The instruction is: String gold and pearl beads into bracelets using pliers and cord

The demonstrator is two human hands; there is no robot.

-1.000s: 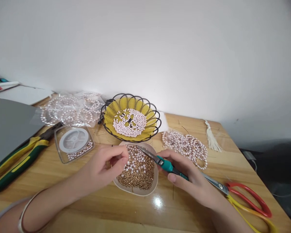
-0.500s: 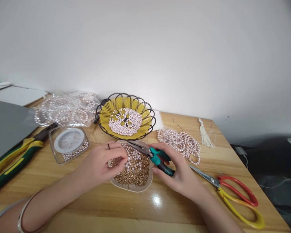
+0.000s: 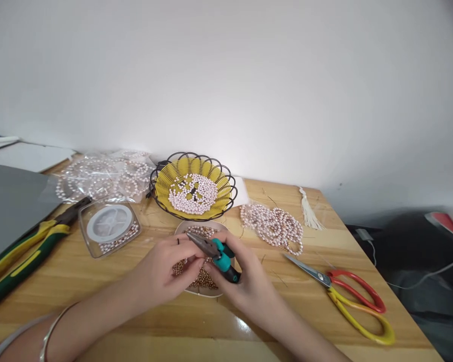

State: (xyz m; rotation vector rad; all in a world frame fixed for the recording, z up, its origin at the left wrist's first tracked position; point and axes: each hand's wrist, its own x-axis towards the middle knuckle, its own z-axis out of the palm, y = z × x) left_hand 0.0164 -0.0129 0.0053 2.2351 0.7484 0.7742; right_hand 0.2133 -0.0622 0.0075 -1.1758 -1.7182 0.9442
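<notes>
The right hand (image 3: 249, 286) is wrapping its grip around teal-handled pliers (image 3: 216, 250) above the bead dish (image 3: 216, 225), near-centre on the tabletop (image 3: 79, 271), with both hands hiding much of it. The left hand (image 3: 162, 271) is pinching narrowly at the pliers' tip. A pearl basket (image 3: 230, 191) is sitting just beyond, with scissors (image 3: 347, 291) lying to the right.

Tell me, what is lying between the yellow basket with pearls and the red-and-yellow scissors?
A heap of pinkish-white pearl strands lies on the wooden table between the yellow wire basket and the red-and-yellow-handled scissors, seen in the head view.

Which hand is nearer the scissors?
Right. The right hand, holding pliers, sits just left of the scissors; the left hand is farther left, over the bead dish.
</notes>
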